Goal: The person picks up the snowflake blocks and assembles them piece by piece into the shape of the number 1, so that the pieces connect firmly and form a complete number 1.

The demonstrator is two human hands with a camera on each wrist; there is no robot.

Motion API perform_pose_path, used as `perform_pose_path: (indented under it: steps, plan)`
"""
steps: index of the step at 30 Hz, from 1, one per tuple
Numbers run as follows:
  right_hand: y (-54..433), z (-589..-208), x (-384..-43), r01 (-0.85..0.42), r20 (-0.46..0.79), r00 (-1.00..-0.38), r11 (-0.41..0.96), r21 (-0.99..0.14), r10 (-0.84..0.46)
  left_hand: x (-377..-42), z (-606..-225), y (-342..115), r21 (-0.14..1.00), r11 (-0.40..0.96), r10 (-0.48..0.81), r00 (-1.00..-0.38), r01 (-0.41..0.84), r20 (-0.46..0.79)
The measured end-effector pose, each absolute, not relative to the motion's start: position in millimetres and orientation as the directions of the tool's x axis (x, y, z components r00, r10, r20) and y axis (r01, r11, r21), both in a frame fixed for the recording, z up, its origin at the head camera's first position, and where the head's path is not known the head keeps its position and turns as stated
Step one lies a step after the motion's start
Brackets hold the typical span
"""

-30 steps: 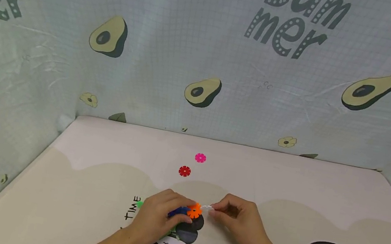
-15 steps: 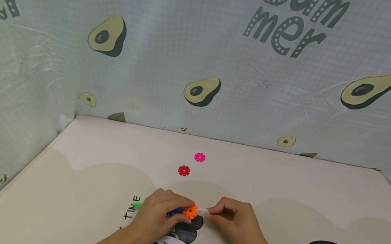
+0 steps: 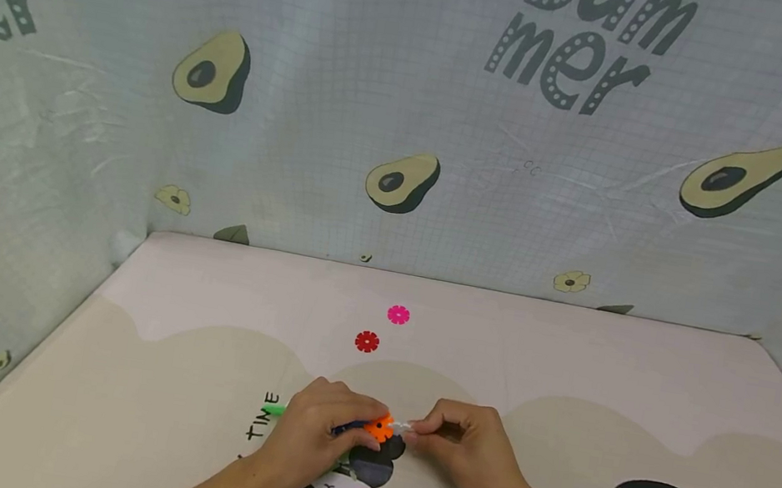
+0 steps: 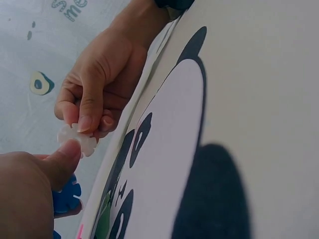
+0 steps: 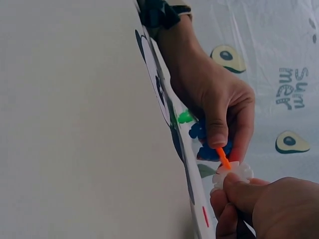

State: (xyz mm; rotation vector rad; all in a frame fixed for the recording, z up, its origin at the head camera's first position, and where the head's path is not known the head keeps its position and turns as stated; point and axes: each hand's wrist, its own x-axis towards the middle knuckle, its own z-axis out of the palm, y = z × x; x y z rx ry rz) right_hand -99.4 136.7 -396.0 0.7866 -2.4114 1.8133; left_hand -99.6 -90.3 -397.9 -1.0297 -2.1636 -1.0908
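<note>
My left hand (image 3: 322,423) pinches an orange notched flower-shaped disc (image 3: 380,427) between thumb and fingers. Blue notched discs (image 5: 212,152) and a green one (image 5: 185,117) show beside it under the same hand, apparently forming a joined row, partly covered by the palm. From the other side, my right hand (image 3: 470,446) pinches a whitish, translucent notched disc (image 5: 242,171). In the right wrist view the orange disc stands edge-on and meets the white disc's rim. How deep their notches sit in each other is hidden by the fingertips.
Farther back on the table (image 3: 151,377) lie a red notched disc (image 3: 367,342) and a pink one (image 3: 399,314). The cover carries printed pandas and lettering. A curtain printed with avocados (image 3: 294,179) closes off the back and sides.
My right hand has moved slightly left and down with the white disc, now close against the orange one. The orange disc has shifted a little left and down; the left hand has barely moved.
</note>
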Motion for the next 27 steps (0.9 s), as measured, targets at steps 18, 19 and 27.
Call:
perform_pose_path:
  steps: [18,19,27]
  plan:
    - [132.9,-396.8,-98.9,-0.390,0.300,-0.884,0.213,-0.896,-0.357,-100.6,-398.4,-91.0,0.484,0.377,0.410,-0.610,0.790,0.678]
    - [133.0,-396.6,-98.8,-0.384,0.295,-0.889,0.219,-0.897,-0.351,-100.6,-398.4,-90.9,0.493,0.378,0.414,-0.620,0.783,0.667]
    - [134.8,-396.8,-99.1,-0.324,0.247,-0.912,0.205,-0.924,-0.327,-100.4,-398.6,-91.1,0.476,0.442,0.417,-0.644,0.760,0.641]
